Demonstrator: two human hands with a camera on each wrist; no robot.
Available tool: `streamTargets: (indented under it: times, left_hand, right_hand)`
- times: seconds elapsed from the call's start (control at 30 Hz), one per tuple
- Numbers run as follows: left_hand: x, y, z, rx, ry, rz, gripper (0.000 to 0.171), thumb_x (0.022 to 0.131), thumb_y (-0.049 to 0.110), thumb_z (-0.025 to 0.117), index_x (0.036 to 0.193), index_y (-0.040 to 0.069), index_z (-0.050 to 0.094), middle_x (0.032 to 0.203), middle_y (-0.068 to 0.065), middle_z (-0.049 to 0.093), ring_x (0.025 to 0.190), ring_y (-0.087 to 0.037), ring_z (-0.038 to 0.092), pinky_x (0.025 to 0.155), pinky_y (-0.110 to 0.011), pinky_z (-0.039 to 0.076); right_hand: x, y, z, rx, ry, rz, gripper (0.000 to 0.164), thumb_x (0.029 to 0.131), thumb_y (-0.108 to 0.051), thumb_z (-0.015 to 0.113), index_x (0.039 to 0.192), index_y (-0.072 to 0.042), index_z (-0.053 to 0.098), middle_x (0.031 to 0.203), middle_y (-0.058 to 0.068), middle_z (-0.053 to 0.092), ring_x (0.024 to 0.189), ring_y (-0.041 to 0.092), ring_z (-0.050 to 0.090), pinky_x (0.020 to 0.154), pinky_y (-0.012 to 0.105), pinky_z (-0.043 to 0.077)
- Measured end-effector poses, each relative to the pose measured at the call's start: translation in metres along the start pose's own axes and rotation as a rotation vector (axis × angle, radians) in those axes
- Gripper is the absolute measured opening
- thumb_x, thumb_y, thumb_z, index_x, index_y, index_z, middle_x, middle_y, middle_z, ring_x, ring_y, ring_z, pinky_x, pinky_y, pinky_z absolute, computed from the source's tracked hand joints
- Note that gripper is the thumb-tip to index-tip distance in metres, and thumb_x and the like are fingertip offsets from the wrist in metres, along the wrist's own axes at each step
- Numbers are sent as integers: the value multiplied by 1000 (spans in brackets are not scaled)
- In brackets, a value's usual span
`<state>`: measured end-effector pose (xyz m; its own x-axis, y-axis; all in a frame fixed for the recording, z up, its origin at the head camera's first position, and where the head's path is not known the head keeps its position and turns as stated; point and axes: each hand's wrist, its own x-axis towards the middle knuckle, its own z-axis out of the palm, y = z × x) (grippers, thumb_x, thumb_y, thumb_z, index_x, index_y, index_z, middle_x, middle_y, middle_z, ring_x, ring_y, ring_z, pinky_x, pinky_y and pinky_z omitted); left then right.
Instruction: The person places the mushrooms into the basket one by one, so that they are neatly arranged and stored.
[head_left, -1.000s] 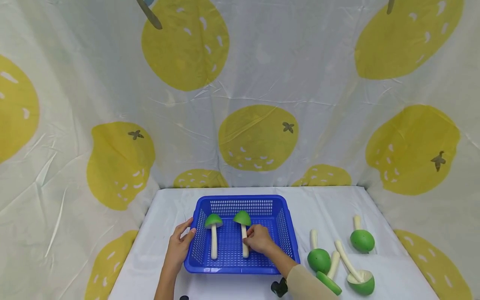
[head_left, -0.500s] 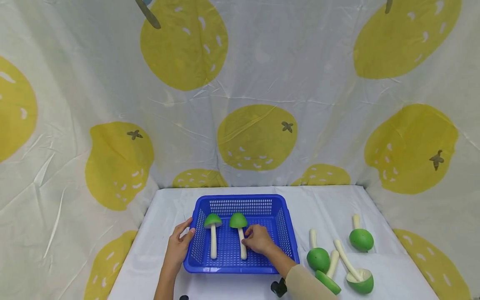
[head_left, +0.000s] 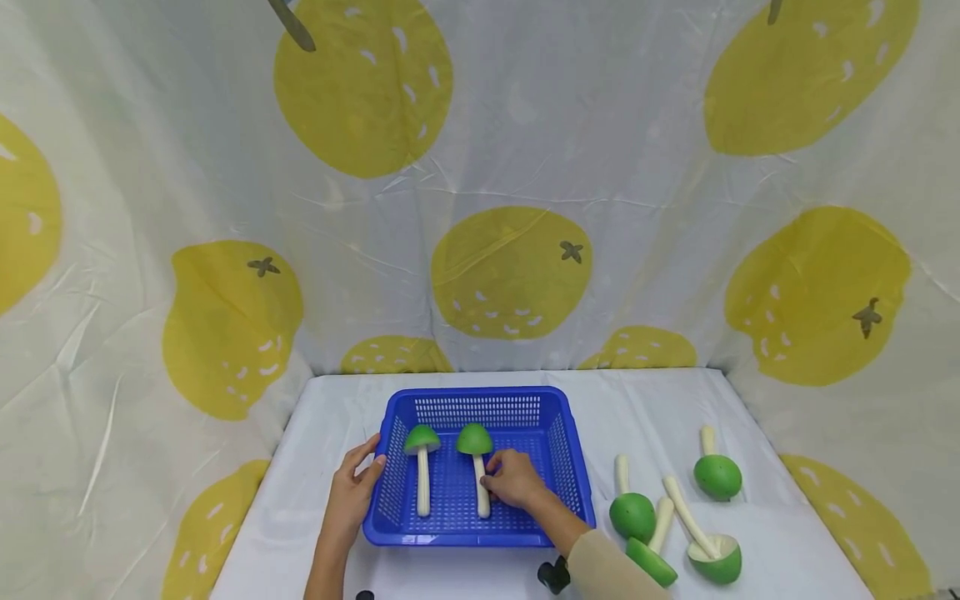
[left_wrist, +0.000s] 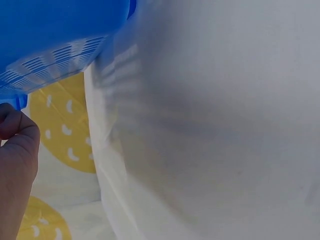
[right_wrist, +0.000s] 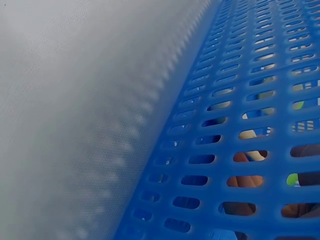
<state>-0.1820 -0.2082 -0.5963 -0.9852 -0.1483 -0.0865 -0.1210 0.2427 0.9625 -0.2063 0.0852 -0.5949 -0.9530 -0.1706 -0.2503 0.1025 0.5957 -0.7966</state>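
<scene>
A blue plastic basket [head_left: 465, 540] with slotted walls stands on the white-covered table. My left hand [head_left: 351, 496] grips its left rim, the thumb at the near side of the fingers; the left wrist view catches only part of this hand [left_wrist: 17, 150]. Inside the basket lie two toy mushrooms with green caps and cream stems: a left mushroom [head_left: 423, 479] and a right mushroom [head_left: 475, 439], side by side, caps toward the back. My right hand [head_left: 516, 479] reaches over the near right side and pinches the right mushroom's stem. Through the slots, the right wrist view gives glimpses of its fingers [right_wrist: 245, 181].
Right of the basket lie several more green-capped mushrooms, among them one by the basket [head_left: 632, 517], one upturned [head_left: 717, 567] and one farther back [head_left: 717, 477]. A dark heart-shaped object [head_left: 553, 575] lies at the front. Lemon-print cloth [head_left: 510, 275] hangs behind.
The right mushroom has shifted left in the basket, its cap moving toward the left mushroom, with my right hand still at its stem. My left hand has stayed on the rim.
</scene>
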Motion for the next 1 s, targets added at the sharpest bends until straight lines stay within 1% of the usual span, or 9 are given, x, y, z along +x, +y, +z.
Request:
streamTargets:
  times: [0.13, 0.27, 0.37, 0.57, 0.7, 0.83, 1.0]
  left_hand:
    - [0, 0, -2, 6, -1, 5, 51, 102, 39, 64, 150, 24, 54, 154, -10, 46, 134, -44, 57, 101, -47, 56]
    - [0, -2, -2, 3, -4, 3, 52, 102, 39, 64, 151, 23, 54, 153, -10, 46, 134, -45, 57, 102, -49, 56]
    - [0, -2, -2, 2, -1, 4, 53, 102, 40, 64, 151, 23, 53, 154, -11, 45, 134, -45, 56, 102, -48, 56]
    - [0, -2, -4, -13, 2, 12, 51, 102, 38, 64, 150, 24, 55, 151, -10, 47, 131, -43, 60, 96, -42, 60]
    - [2, -2, -3, -7, -2, 13, 50, 102, 39, 64, 150, 26, 55, 152, -9, 47, 131, -43, 60, 99, -45, 58]
    - [3, -1, -2, 3, 6, 9, 50, 102, 39, 64, 149, 27, 55, 153, -9, 48, 131, -43, 60, 100, -47, 57]
    - [3, -1, -2, 0, 7, 13, 49, 102, 37, 64, 149, 26, 55, 153, -9, 48, 131, -43, 60, 100, -48, 57]
  right_hand:
    - [-1, 0, 1, 4, -9, -5, 21, 94, -12, 73, 107, 3, 66, 72, 8, 72, 64, 20, 71, 55, 28, 52]
    - [-2, 0, -2, -15, -8, -17, 23, 94, -12, 72, 109, 4, 67, 70, 7, 72, 62, 17, 69, 56, 29, 53]
    - [-3, -1, -4, -26, 0, -36, 23, 93, -10, 72, 110, 5, 67, 72, 7, 72, 62, 17, 69, 57, 30, 54]
    - [-8, -4, -10, -20, 2, -28, 23, 93, -9, 72, 112, 4, 67, 81, 9, 74, 69, 19, 70, 62, 33, 55]
    - [-10, -4, -14, -50, 25, -37, 27, 91, -11, 74, 113, 2, 68, 89, 9, 75, 77, 18, 69, 68, 36, 58]
    - [-12, -3, -21, -76, 52, -77, 30, 90, -13, 76, 115, 1, 69, 97, 11, 75, 86, 22, 70, 73, 40, 60]
    - [-15, 1, -30, -87, 98, -125, 29, 90, -12, 76, 115, 1, 69, 97, 10, 74, 87, 23, 71, 74, 41, 60]
